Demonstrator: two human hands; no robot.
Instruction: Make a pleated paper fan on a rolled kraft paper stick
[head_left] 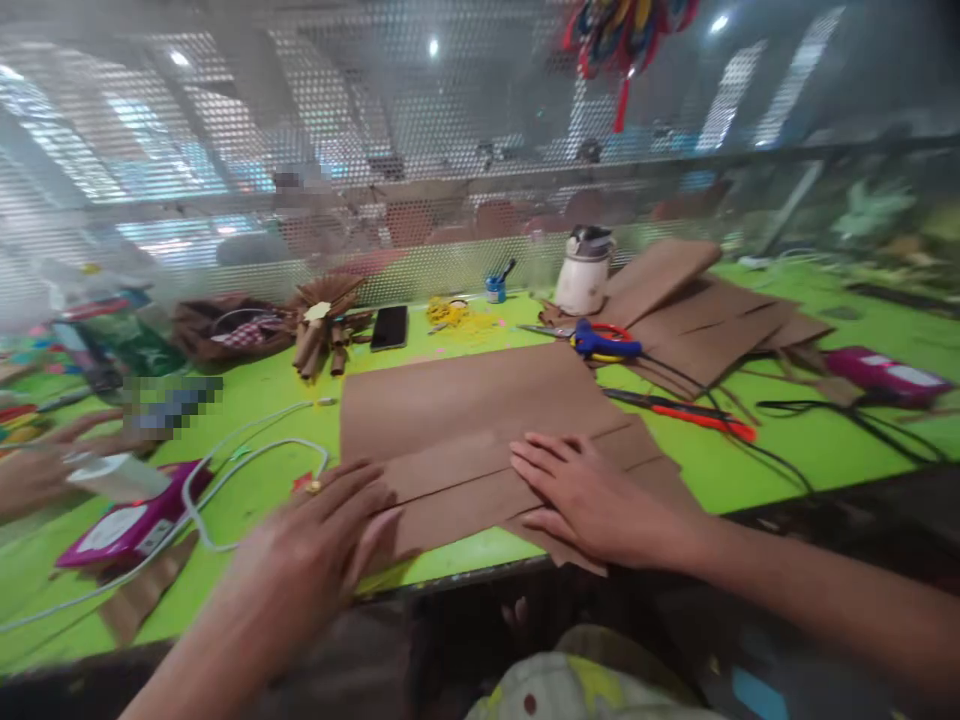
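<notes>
From here, the green bench (255, 385) is busy. Biggest on it: the kraft paper stack (712, 325) toward the far R corner, mostly flat pcs., some cut in long slits, one folded or curled on top. Next, the kraft paper sheet (457, 400) at mid near edge, lying flat; its near part is in narrow strips (487, 460), side by side or overlapping, can't tell which.

L hand (311, 530) rests at the sheet's near L corner, fingers loosely bent; can't tell if the thumb pinches the edge. R hand (585, 495) lies palm down on the strips' R end, fingers spread, grasping nothing.

Progress, my est.: cutting's well along, given the strips & stack. Rolling's done on a few pcs. only: a bundle of paper tubes (319, 360) w/ a pleated fan stands L of center toward the far edge. Nothing under the hands is rolled or visibly glued, so that pc. is prob. at an early stage; no telling how many remain.

Tools are down: glue gun (604, 343) just past the sheet's far R corner, scissors (544, 331) touching or right beside it. Smallest, a blue bottle (495, 290) near the bench's far edge.
</notes>
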